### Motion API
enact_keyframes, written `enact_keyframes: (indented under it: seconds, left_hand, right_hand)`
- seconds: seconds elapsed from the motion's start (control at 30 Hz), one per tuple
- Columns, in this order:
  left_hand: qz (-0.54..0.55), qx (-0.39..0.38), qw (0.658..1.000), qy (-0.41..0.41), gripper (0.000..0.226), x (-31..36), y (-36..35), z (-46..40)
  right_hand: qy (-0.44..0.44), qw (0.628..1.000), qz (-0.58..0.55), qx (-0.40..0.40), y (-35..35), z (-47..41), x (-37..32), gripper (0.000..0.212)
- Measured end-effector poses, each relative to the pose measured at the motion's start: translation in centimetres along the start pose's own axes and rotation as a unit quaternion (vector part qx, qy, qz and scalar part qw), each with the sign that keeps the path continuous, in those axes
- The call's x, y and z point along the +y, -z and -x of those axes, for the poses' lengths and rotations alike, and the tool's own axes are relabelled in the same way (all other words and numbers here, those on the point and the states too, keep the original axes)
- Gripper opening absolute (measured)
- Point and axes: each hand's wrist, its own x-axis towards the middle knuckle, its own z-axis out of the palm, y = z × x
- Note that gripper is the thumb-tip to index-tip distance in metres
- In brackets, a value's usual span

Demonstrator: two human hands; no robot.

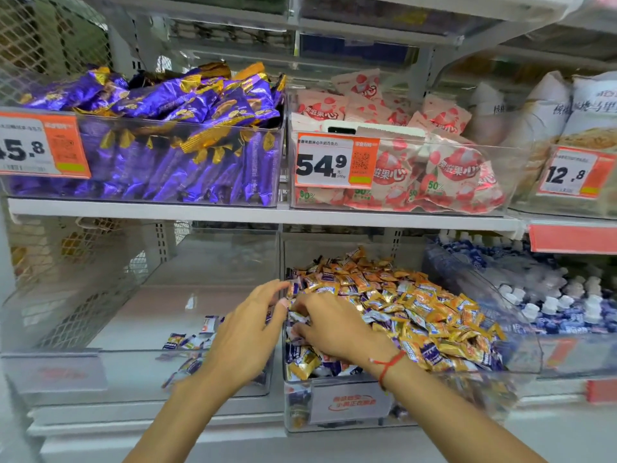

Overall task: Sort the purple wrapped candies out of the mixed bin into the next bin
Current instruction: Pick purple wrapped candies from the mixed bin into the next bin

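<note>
The right hand (329,324) is digging curled fingers into the mixed bin (347,407) at 5 o'clock (exact grasp cannot be told). The left hand (247,332), fingers extended, is hovering over the divider. Pinch only purple candies (430,354); release them at 7 o'clock into the next bin (133,372).

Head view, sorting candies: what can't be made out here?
- Right hand: fingertips buried in the mixed bin; whether they pinch a candy is hidden.
- Left hand: covers part of the purple candies in the next bin, so no count.
- Mixed bin's front label: blurred, unreadable.
- Left price tag: cut by the frame edge.
</note>
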Motion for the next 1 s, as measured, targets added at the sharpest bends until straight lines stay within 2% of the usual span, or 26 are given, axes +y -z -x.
enact_keyframes:
  seconds: [0.07,0.13,0.23,0.3,0.37,0.43,0.53,0.63,0.73,0.8,0.9,1.0]
  left_hand:
    - [-0.012,0.028,1.000,0.000,0.036,0.3,0.0,0.1]
    - [-0.055,0.057,0.997,-0.012,0.034,0.6,-0.1,0.1]
    - [-0.085,0.094,0.990,-0.063,0.033,1.5,-0.5,-0.3]
    - [-0.067,0.094,0.988,-0.101,0.033,2.6,-1.3,-0.6]
    - [-0.044,0.054,0.989,-0.133,0.031,4.0,-2.6,-1.0]
    - [-0.017,-0.050,0.986,-0.158,0.027,5.4,-4.4,-1.3]
    - [0.004,-0.229,0.955,-0.186,0.031,7.6,-7.2,-2.1]
    - [-0.025,-0.292,0.933,-0.208,0.033,8.7,-9.6,-3.3]
    - [0.013,-0.297,0.939,-0.171,0.024,8.8,-10.6,-4.6]
    - [-0.007,-0.285,0.945,-0.159,0.017,8.8,-10.7,-5.3]
    - [-0.121,-0.218,0.955,-0.160,0.009,9.0,-10.2,-5.7]
    - [-0.198,-0.119,0.958,-0.168,0.013,9.2,-10.2,-5.4]
  right_hand:
    - [-0.009,1.000,-0.011,0.009,0.2,0.0,0.6,0.021]
    - [-0.030,0.993,-0.110,0.007,1.1,0.8,2.1,0.029]
    - [-0.079,0.960,-0.264,0.043,3.5,3.3,4.9,0.033]
    - [-0.103,0.941,-0.313,0.072,5.1,5.0,7.3,0.029]
    - [-0.125,0.936,-0.328,0.039,6.4,6.7,9.4,0.027]
    - [-0.155,0.937,-0.312,-0.009,7.2,8.3,11.3,0.024]
    - [-0.208,0.928,-0.307,-0.027,8.5,10.6,13.7,0.018]
    - [-0.251,0.918,-0.304,-0.040,9.5,12.9,15.7,0.017]
    - [-0.240,0.947,-0.206,-0.052,9.6,14.4,16.8,0.018]
    - [-0.240,0.962,-0.119,-0.059,9.3,14.5,17.0,0.024]
    - [-0.250,0.966,-0.007,-0.072,8.4,14.0,16.3,0.026]
    - [-0.244,0.966,0.057,-0.062,6.8,13.2,15.4,0.024]
